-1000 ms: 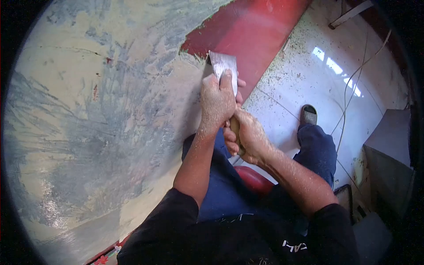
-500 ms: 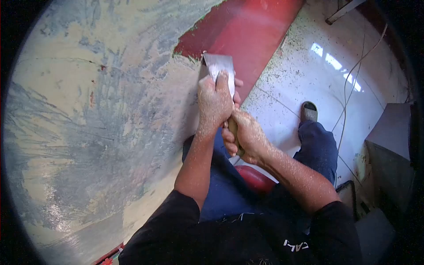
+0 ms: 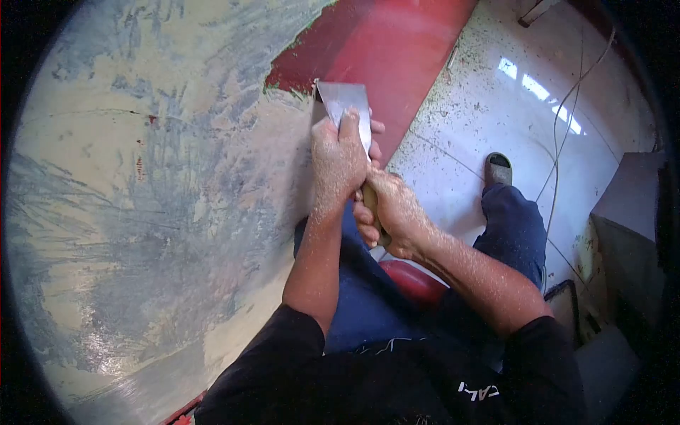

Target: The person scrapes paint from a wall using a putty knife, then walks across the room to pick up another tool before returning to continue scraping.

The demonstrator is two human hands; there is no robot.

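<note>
A scraper (image 3: 347,96) with a wide metal blade and a greenish-brown handle is held in both hands. My left hand (image 3: 338,152) wraps around the blade's lower part, its thumb lying flat along the metal. Around the handle, my right hand (image 3: 395,212) is closed just behind it. The blade's far edge is at the mottled cream-and-grey surface (image 3: 177,212), close to its ragged border with a bare red area (image 3: 397,57). Whether the edge touches cannot be made out. Pale dust and flakes cover both hands and forearms.
White floor tiles (image 3: 453,134) to the right are strewn with greenish flakes. A cable (image 3: 556,152) runs across them near my sandalled foot (image 3: 498,168). A dark grey box-like object (image 3: 630,198) stands at the far right. Something red and rounded (image 3: 414,280) shows between my legs.
The scraper and both hands sit slightly further left and up in view, and the surface has shifted left too. The grip of both hands looks the same.
</note>
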